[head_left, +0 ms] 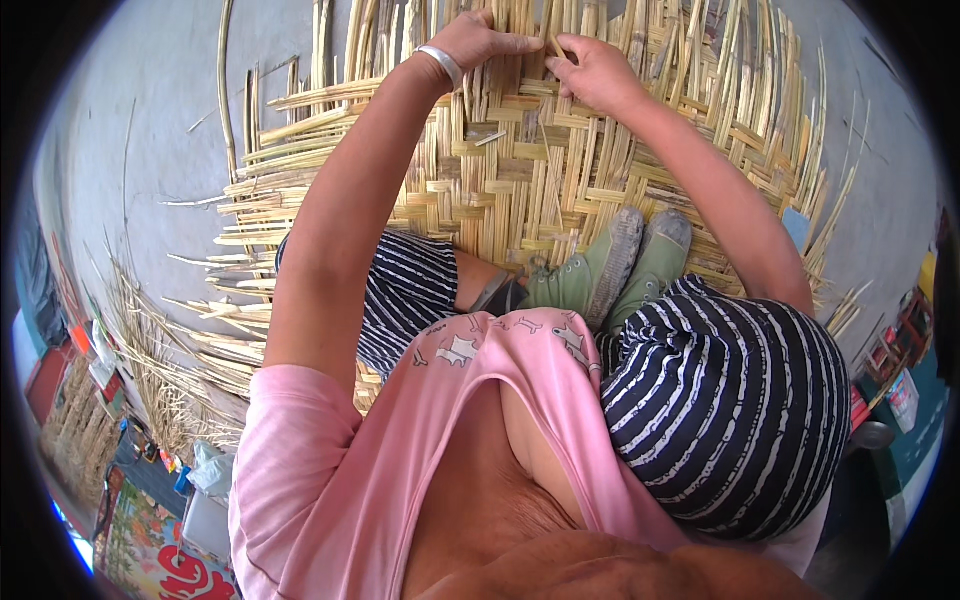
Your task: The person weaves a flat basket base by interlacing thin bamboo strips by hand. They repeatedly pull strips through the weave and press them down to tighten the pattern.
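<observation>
A wide woven mat of flat bamboo strips (pixel 520 180) lies on the grey floor in front of me, with loose strip ends sticking out at its edges. My left hand (pixel 480 40), with a silver bangle at the wrist, presses its fingers on the strips at the mat's far part. My right hand (pixel 590 70) pinches a bamboo strip (pixel 553 42) right beside the left hand's fingertips. My feet in green canvas shoes (pixel 620 265) rest on the mat's near part. I wear striped trousers and a pink shirt.
Loose bamboo strips (pixel 215 330) lie scattered on the grey floor (pixel 150 150) at the left. A bundle of thin dry strips (pixel 80 420), bags and coloured packages sit at the lower left. Boxes and a metal bowl (pixel 872 435) stand at the right.
</observation>
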### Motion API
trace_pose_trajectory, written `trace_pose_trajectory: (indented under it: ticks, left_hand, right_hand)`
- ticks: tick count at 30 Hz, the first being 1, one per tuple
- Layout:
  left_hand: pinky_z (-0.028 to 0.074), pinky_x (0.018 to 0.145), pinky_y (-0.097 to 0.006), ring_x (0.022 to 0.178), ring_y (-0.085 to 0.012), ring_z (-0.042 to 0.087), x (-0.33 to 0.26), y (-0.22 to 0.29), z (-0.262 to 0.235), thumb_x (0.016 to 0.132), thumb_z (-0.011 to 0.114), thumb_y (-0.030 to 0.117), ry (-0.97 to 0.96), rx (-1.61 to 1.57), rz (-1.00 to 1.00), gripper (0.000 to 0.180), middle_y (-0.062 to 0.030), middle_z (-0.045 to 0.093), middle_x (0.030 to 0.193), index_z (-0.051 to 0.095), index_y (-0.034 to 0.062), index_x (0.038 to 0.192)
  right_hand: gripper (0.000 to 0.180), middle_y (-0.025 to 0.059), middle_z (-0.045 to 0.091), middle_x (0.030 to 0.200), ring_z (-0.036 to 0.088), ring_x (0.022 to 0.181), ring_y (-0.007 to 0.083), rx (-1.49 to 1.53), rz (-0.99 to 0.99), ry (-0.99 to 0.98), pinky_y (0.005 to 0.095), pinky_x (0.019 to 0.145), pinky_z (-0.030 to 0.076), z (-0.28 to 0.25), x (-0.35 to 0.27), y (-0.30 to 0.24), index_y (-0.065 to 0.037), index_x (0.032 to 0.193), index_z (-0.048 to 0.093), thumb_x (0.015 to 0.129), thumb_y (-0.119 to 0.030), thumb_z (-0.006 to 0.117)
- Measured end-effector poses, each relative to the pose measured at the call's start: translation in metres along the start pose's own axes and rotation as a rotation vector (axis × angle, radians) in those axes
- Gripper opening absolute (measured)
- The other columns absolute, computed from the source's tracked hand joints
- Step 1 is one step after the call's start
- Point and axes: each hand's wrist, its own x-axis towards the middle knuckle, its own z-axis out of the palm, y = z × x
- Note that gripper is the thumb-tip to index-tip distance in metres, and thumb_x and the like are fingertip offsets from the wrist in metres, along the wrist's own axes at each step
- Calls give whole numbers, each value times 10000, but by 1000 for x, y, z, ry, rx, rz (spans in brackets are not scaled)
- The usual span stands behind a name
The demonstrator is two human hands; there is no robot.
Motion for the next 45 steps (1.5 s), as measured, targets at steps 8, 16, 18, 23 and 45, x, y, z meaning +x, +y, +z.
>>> trace_pose_trajectory:
  ticks: [8,16,18,23,45]
  left_hand:
    - [516,724,-309,800,-139,637,-17,-20,17,945,728,141,481,-39,315,247,-44,716,921,716,-8,1142]
    - [531,708,-214,800,-52,655,-42,-37,54,944,651,-15,890,46,335,165,-18,767,951,777,58,1023]
    - [548,726,-251,780,-101,674,-46,-48,57,931,641,-16,956,167,340,159,-49,759,879,781,53,965]
    - [557,711,-284,742,-135,668,-43,-61,62,912,638,-25,1077,251,355,172,-62,746,847,782,56,959]
    - [526,884,-481,1011,-299,693,-53,-12,7,976,608,463,538,1507,126,352,-97,755,992,732,134,970]
  right_hand:
    - [317,98,726,945,743,746,140,267,54,-79,332,653,576,-1,16,24,-36,1271,629,1049,-260,598]
    - [299,29,690,879,675,734,85,219,130,-66,247,666,561,0,20,23,-41,1298,623,1039,-189,608]
    - [290,32,681,895,677,746,96,143,78,-54,272,690,570,3,21,27,-55,1291,632,1027,-172,615]
    - [259,47,645,1029,691,852,184,-289,-176,111,344,805,582,8,9,32,-87,1244,662,992,-133,620]
    - [270,99,608,1114,671,970,312,-516,-351,101,436,877,577,12,-8,29,-98,1207,652,953,-58,571]
